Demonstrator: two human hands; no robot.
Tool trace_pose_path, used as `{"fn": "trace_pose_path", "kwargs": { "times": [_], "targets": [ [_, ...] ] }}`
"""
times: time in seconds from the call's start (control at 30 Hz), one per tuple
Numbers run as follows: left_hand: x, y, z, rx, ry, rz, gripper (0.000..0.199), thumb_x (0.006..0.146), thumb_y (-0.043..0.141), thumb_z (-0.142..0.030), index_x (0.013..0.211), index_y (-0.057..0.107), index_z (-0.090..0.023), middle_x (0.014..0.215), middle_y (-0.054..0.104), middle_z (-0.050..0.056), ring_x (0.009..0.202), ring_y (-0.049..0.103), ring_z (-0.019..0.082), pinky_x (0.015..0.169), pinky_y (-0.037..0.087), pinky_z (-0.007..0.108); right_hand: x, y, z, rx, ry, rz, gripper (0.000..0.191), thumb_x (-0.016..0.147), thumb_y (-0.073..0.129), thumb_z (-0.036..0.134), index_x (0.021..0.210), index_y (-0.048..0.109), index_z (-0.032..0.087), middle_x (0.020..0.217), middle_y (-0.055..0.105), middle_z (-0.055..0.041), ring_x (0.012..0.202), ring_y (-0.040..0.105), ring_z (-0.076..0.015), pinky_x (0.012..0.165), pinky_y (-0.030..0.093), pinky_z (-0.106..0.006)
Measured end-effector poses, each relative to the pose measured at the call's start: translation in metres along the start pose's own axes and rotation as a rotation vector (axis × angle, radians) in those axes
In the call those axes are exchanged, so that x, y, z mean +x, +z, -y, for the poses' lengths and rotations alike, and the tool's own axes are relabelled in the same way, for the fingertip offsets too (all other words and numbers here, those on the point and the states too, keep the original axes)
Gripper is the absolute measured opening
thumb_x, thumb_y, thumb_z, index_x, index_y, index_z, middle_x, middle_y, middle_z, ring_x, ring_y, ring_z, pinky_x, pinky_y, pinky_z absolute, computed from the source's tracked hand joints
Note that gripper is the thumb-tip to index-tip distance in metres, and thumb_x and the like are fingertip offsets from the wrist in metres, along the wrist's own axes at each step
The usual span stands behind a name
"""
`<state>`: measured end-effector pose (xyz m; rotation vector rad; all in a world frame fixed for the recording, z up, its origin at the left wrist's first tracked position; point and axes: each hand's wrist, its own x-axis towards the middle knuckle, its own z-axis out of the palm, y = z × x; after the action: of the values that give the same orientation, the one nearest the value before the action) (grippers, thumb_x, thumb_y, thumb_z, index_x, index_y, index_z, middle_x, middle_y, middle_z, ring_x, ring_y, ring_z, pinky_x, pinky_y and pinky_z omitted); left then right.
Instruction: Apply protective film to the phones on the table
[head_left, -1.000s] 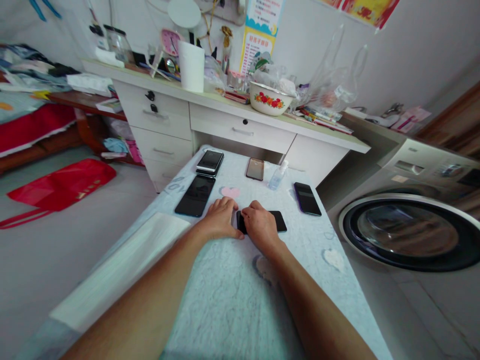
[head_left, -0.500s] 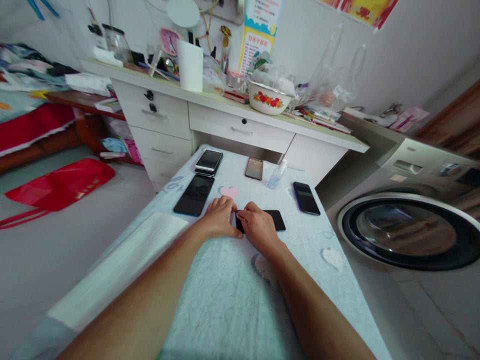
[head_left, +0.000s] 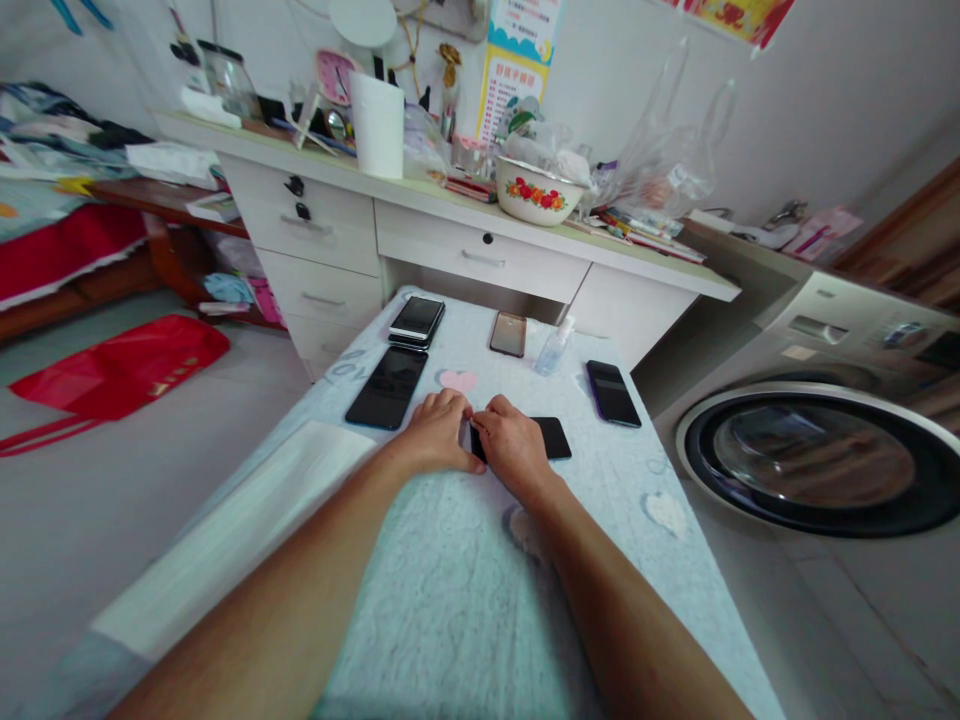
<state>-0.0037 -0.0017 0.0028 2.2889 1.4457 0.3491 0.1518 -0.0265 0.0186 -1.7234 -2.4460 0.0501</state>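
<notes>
A black smartphone (head_left: 556, 439) lies flat on the cloth-covered table, its long side running left to right. Its left part is mostly covered by my hands. At that left end, my left hand (head_left: 442, 432) grips the edge between thumb and fingers. My right hand (head_left: 512, 440) rests over the screen with its fingers curled in and pressed together near the same end. Whatever the right fingertips pinch, if anything, is too small and hidden to make out. A larger dark phone (head_left: 388, 388) lies just beyond my left hand.
Stacked phones (head_left: 416, 319) sit at the table's far left. Toward the far edge are a brownish phone case (head_left: 508, 334) and a clear spray bottle (head_left: 553, 350). Another phone (head_left: 613, 393) lies to the right. A white desk (head_left: 480, 240) borders the far side; a washing machine (head_left: 810, 330) stands right.
The right fingers have shifted very slightly at the phone's left end. My left hand and the phone stay in place, and the view has tilted a touch.
</notes>
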Motion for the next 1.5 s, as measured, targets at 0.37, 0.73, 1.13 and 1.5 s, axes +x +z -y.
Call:
{"fn": "trace_pose_path", "kwargs": {
  "times": [0.37,0.73,1.13,1.5],
  "targets": [
    [-0.0004,-0.0012,-0.0009,0.007,0.000,0.007,0.067,0.051,0.076,-0.052,0.102,0.046,-0.023,0.118,0.047,0.008,0.114,0.044,0.030,0.095,0.040,0.040,-0.0005,0.0001,-0.0012,-0.004,-0.076,-0.007,0.024,0.095,0.044,0.025,0.101,0.068,0.024,0.100,0.060,-0.0041,0.080,0.056,-0.0151,0.062,0.035,-0.024],
    [0.0015,0.0006,0.0000,0.014,-0.006,0.005,0.066,0.050,0.075,-0.054,0.102,0.047,-0.023,0.119,0.047,0.007,0.115,0.044,0.031,0.095,0.040,0.040,0.0009,-0.0007,-0.0013,0.003,-0.041,-0.016,0.026,0.096,0.044,0.025,0.106,0.068,0.025,0.101,0.060,-0.0044,0.081,0.057,-0.0157,0.063,0.036,-0.025],
    [0.0017,0.0020,0.0009,0.030,-0.011,0.003,0.074,0.049,0.075,-0.056,0.108,0.045,-0.021,0.122,0.047,0.009,0.115,0.044,0.032,0.095,0.040,0.042,0.0067,0.0020,-0.0023,-0.022,-0.010,-0.007,0.029,0.097,0.040,0.026,0.109,0.066,0.025,0.103,0.060,-0.0055,0.082,0.056,-0.0163,0.065,0.036,-0.026],
    [-0.0001,0.0009,0.0018,-0.009,0.013,-0.003,0.067,0.050,0.076,-0.054,0.103,0.049,-0.025,0.120,0.047,0.007,0.115,0.044,0.030,0.096,0.040,0.040,0.0003,-0.0042,0.0022,-0.024,-0.058,0.050,0.024,0.095,0.045,0.025,0.097,0.068,0.022,0.101,0.061,-0.0057,0.083,0.057,-0.0159,0.065,0.037,-0.025]
  ]
}}
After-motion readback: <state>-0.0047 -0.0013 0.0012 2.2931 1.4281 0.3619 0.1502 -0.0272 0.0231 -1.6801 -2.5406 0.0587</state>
